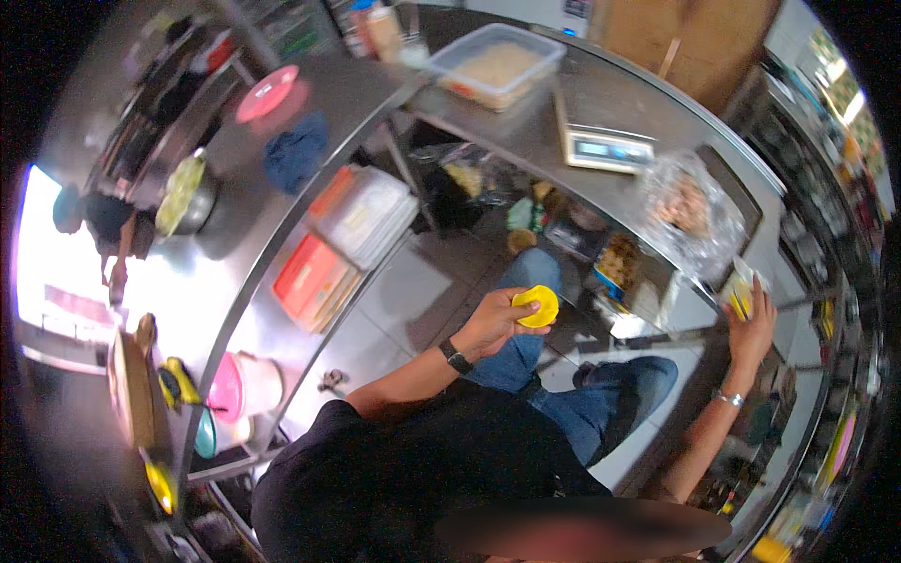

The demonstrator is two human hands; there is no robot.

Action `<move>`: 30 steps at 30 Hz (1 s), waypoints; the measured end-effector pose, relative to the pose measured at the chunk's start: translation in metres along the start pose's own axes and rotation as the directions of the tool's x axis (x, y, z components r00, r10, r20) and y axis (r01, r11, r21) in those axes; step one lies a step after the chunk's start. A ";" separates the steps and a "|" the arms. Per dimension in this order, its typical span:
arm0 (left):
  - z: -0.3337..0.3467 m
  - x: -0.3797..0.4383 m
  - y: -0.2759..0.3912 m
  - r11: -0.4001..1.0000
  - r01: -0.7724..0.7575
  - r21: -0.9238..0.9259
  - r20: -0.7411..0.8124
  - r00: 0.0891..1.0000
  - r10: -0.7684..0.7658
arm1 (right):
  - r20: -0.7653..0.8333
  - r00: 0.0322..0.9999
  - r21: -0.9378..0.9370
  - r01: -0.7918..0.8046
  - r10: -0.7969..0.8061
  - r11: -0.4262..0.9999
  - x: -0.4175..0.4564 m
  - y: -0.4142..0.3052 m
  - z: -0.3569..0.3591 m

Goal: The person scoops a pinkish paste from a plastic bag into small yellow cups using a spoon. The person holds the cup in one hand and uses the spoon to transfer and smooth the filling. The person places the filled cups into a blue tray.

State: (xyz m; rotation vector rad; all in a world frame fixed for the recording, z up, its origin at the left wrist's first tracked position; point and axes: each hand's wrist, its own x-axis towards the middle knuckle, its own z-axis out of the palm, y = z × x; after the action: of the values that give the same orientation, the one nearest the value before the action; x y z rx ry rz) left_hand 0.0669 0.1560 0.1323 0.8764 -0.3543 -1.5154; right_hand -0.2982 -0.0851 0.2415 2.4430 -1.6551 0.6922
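Observation:
My left hand (501, 318), with a dark watch on its wrist, grips a flat yellow round lid or disc (536, 307) by its edge, out in front of my body. At the right, my right hand (752, 325) is closed around a small pale and yellow item (740, 297), blurred and partly hidden by the fingers, near the counter's corner. Just beyond that hand lies a clear plastic bag (686, 207) of pinkish pieces, apparently meat, on a dark tray (739, 183). Left of the bag stands a digital scale (609, 149) with a lit display.
A clear plastic tub (496, 63) of pale food stands on the steel counter (486, 127). To the left, another steel table holds a metal bowl of greens (186, 200), a blue cloth (295, 151) and a pink plate (269, 93). Lidded boxes (366, 214) sit on its lower shelf. Another person (116, 225) stands far left.

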 end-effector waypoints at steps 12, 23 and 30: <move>-0.037 -0.037 0.006 0.980 -0.179 -0.088 -0.245 0.957 0.153 | 0.176 0.981 -0.017 -0.075 0.077 0.997 -0.001 0.020 0.037; 0.026 0.010 0.021 0.948 -0.108 -0.299 -0.045 0.994 0.099 | -0.309 0.950 0.031 -0.035 0.043 0.999 -0.023 -0.036 -0.017; 0.074 0.015 0.007 0.875 -0.103 0.473 0.127 0.991 0.048 | 0.252 0.947 0.706 -0.319 0.197 0.632 -0.094 -0.155 -0.022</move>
State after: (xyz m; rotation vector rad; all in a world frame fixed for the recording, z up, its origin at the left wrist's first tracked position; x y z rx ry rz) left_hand 0.0212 0.1203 0.1810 1.1501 -0.8660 -1.4267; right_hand -0.1933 0.0645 0.2457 2.8223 -2.1327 1.5347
